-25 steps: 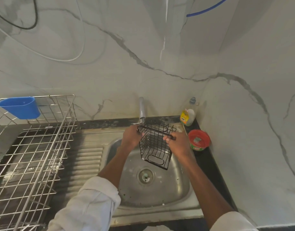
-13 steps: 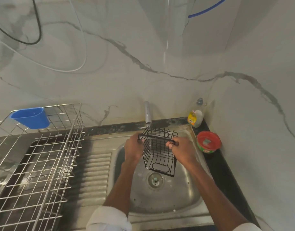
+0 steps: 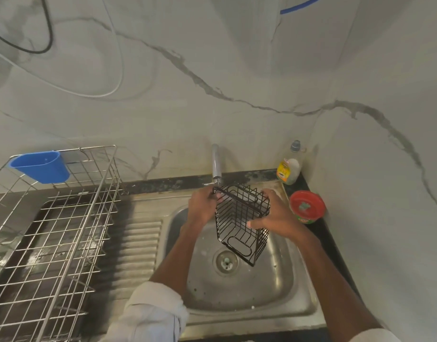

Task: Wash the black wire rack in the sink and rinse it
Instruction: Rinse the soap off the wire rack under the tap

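Black wire rack (image 3: pixel 241 223) is held over the sink (image 3: pixel 239 280) bowl, right under the tap (image 3: pixel 216 164) spout — tilted, its base end hanging down toward the drain (image 3: pixel 226 260), which sits just below at about 7 o'clock of that lower end. The rack touches neither the bowl nor the drain as far as I can see.

Left hand (image 3: pixel 202 208): at 9 o'clock of the rack, fingers curled round the upper rim corner near the spout. Firm grip on the wire.

Right hand (image 3: pixel 274 219): at 3 o'clock of the rack, palm against the side panel, thumb hooked over the front face, fingers wrapped behind. Also gripping the rack.

Can't tell whether water is running; no clear stream visible.

Surroundings:
- Ribbed draining board (image 3: pixel 138 243) at 9 o'clock of the bowl.
- Steel dish rack (image 3: pixel 52 243) further out at 9 o'clock, with a blue plastic cup (image 3: pixel 41 166) hung on its back edge.
- Dish soap bottle (image 3: pixel 289 166) at 1 o'clock of the bowl, in the corner against the marble wall (image 3: pixel 212 82).
- Red tub (image 3: pixel 307 206) at 3 o'clock of the bowl on the black counter — just beside the right hand, not touching.
- White sleeves pushed up on both forearms.
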